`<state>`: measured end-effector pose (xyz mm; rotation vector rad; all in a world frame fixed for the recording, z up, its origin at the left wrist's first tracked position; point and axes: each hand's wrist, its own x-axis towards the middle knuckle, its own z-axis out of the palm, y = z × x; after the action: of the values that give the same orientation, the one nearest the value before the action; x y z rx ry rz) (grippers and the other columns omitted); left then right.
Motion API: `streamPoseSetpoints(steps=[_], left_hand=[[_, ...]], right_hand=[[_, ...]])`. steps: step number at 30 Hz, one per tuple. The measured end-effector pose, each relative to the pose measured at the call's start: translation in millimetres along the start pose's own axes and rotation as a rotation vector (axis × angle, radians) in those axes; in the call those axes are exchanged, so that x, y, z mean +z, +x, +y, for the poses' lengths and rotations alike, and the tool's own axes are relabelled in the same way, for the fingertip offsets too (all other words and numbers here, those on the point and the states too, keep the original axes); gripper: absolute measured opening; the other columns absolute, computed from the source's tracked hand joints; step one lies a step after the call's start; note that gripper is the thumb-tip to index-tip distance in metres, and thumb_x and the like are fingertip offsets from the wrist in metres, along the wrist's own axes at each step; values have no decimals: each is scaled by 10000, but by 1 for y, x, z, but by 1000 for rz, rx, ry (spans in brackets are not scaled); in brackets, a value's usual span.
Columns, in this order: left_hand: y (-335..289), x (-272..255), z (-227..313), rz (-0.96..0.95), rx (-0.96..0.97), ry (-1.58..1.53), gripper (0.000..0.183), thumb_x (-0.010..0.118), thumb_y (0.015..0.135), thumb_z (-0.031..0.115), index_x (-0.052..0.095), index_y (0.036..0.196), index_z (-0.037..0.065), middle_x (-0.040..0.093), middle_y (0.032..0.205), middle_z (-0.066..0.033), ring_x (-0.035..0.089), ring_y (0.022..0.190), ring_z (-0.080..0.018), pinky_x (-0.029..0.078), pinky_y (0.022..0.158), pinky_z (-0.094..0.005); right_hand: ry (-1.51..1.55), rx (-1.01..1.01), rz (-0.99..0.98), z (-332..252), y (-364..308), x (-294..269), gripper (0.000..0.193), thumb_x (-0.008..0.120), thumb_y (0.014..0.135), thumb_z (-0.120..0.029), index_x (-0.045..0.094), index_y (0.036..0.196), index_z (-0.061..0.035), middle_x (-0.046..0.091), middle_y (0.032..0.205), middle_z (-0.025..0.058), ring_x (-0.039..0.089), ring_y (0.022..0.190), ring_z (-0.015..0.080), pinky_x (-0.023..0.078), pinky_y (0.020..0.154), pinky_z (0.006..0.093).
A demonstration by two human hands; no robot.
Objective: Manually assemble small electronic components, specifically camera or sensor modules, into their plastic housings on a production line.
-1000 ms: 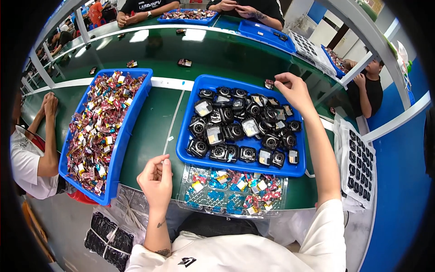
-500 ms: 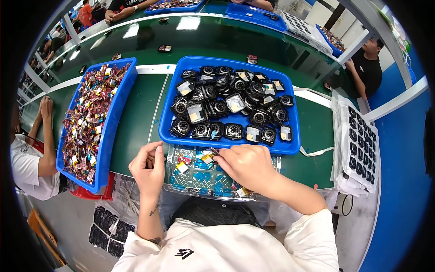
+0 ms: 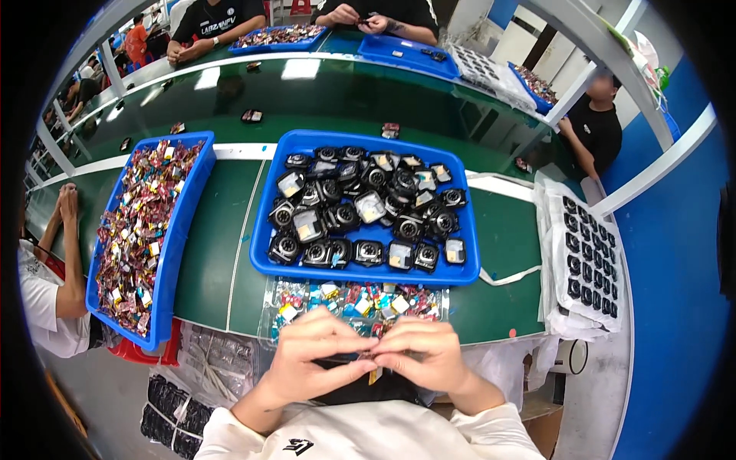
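My left hand (image 3: 316,359) and my right hand (image 3: 426,357) meet in front of my body at the table's near edge. Between their fingertips they pinch a small reddish circuit board with a yellow part (image 3: 375,376); the fingers hide much of it. Just beyond my hands lies a clear plastic compartment tray (image 3: 268,318) with several small circuit boards and white and yellow pieces in it; my hands cover its near part. Behind that, a blue tray (image 3: 360,277) holds many black watch cases (image 3: 368,253), some with round backs up, some with pale square faces up.
On the left stands a long blue tray (image 3: 178,249) heaped with small circuit boards. A white sheet of black watch-case parts (image 3: 589,253) lies at the right. A few loose pieces (image 3: 251,116) rest on the green surface (image 3: 322,100) behind. Co-workers sit across and at the left.
Both hands have come together nearer my body. My right hand has left the clear tray, and my left now also grips the circuit board. The view has shifted, and more parts show in the clear tray.
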<state>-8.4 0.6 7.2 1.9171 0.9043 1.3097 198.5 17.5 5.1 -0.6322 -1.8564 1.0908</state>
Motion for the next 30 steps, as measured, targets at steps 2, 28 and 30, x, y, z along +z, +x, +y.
streamPoseSetpoints(steps=[2,28,30], left_hand=[[-6,6,-5,-28,-61,-121,181,804,650,47,739,818,45,679,731,-51,590,651,-128,411,599,-250],[3,23,-19,-27,-328,-220,146,752,711,18,713,851,25,657,732,-42,486,568,-65,367,505,-204],[4,20,-15,-21,-264,-136,126,747,717,20,711,837,31,656,723,-37,507,600,-90,370,511,-219]], right_hand=[[11,5,13,6,-14,2,120,740,761,-8,703,872,20,684,794,97,611,638,169,464,597,286],[-72,117,336,9,-9,6,112,738,792,-54,680,861,14,666,740,84,618,597,93,473,518,222],[-57,23,340,17,-8,7,110,746,788,-60,686,846,12,651,735,69,567,571,82,429,494,217]])
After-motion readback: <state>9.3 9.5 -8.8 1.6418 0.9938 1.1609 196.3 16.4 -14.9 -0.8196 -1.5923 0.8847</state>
